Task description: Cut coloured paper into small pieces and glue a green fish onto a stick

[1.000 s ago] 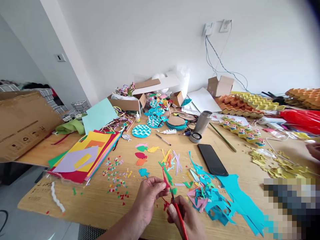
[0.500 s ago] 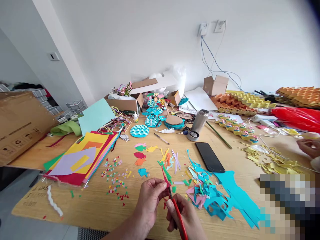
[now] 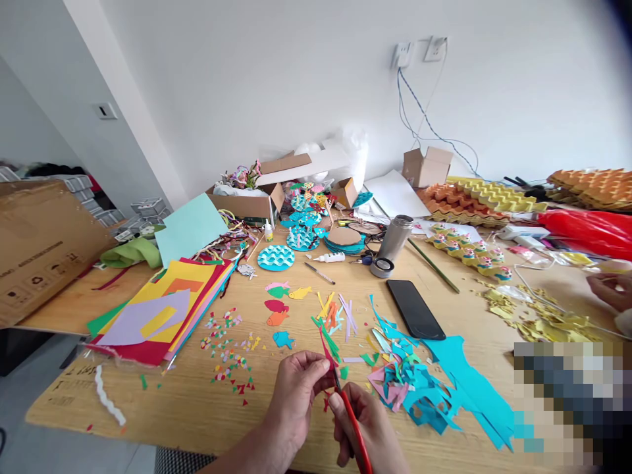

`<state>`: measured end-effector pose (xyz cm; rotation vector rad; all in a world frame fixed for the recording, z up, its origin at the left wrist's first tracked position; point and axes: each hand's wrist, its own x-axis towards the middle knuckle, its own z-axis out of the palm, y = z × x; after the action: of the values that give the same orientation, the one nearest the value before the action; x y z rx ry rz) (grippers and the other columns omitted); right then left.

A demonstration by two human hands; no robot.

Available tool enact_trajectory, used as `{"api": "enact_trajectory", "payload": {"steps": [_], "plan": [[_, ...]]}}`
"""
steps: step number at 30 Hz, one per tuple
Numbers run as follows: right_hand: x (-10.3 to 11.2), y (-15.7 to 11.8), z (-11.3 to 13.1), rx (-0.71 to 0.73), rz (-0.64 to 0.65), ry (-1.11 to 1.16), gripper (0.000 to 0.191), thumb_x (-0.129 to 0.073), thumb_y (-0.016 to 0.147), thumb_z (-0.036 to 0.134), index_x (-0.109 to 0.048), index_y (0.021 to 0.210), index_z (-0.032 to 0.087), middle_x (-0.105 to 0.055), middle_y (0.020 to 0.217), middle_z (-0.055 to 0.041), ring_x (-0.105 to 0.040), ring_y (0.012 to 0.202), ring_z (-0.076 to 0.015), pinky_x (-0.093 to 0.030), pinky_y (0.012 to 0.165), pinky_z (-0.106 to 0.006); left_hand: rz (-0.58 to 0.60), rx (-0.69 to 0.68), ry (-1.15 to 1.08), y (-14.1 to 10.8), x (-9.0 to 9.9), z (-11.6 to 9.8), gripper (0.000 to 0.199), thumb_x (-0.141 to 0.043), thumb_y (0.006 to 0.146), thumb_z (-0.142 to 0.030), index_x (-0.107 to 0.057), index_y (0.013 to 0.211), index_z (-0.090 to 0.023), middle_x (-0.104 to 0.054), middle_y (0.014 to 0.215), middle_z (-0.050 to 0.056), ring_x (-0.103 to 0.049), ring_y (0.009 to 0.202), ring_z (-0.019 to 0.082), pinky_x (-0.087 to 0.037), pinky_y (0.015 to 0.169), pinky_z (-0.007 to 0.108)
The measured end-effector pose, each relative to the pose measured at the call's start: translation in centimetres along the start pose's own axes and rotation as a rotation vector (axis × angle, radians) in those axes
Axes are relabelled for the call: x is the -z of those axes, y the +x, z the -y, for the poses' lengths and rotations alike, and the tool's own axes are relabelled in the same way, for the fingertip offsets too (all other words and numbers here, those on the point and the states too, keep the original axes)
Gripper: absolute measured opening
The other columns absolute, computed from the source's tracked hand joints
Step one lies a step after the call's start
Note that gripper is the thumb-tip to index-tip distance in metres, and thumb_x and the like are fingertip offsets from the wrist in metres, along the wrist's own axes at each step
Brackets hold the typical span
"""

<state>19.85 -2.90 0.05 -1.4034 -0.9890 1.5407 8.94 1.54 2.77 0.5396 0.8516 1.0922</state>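
My left hand (image 3: pixel 302 388) pinches a narrow strip of red paper (image 3: pixel 326 345) between thumb and fingers. In my right hand (image 3: pixel 363 421) is a pair of red-handled scissors (image 3: pixel 351 421), its blades at the paper by my left fingertips. How far the blades are apart is too small to tell. Small red scraps show on the table below the hands. Beyond them lie green paper strips (image 3: pixel 330 341) and purple strips (image 3: pixel 347 316). Paper fish, such as a blue fish (image 3: pixel 283 340) and an orange fish (image 3: pixel 277 318), lie to the left of the strips.
Blue paper offcuts (image 3: pixel 419 395) and a black phone (image 3: pixel 415 309) lie to the right. A steel flask (image 3: pixel 395 238) stands behind. Coloured paper sheets (image 3: pixel 148 316) are stacked left, near tiny confetti pieces (image 3: pixel 230 359). Another person's hand (image 3: pixel 612 289) is at the far right.
Both hands stay almost in place, with the scissors still at the red paper. The view has shifted very slightly.
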Motion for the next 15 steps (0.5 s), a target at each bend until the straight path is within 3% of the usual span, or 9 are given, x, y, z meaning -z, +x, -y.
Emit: {"api": "enact_trajectory", "payload": {"steps": [7, 15], "plan": [[-0.16, -0.01, 0.10, -0.053, -0.012, 0.022, 0.056, -0.059, 0.064, 0.072, -0.038, 0.063, 0.020, -0.046, 0.040, 0.0096, -0.035, 0.024, -0.0017, -0.031, 0.025, -0.012, 0.019, -0.001, 0.005, -0.05, -0.09, -0.02, 0.017, -0.075, 0.065, -0.025, -0.066, 0.068, -0.011, -0.070, 0.067, 0.007, -0.063, 0.064, 0.016, -0.049, 0.069, 0.029], [-0.01, -0.02, -0.56, -0.076, -0.060, 0.023, 0.057, -0.061, 0.061, 0.073, -0.038, 0.061, 0.021, -0.047, 0.038, 0.0083, -0.036, 0.023, -0.0034, -0.030, 0.024, -0.014, 0.003, 0.017, 0.044, 0.26, -0.25, 0.30, 0.019, -0.077, 0.063, -0.027, -0.066, 0.066, -0.012, -0.068, 0.064, 0.006, -0.062, 0.063, 0.016, -0.048, 0.066, 0.027]]}}
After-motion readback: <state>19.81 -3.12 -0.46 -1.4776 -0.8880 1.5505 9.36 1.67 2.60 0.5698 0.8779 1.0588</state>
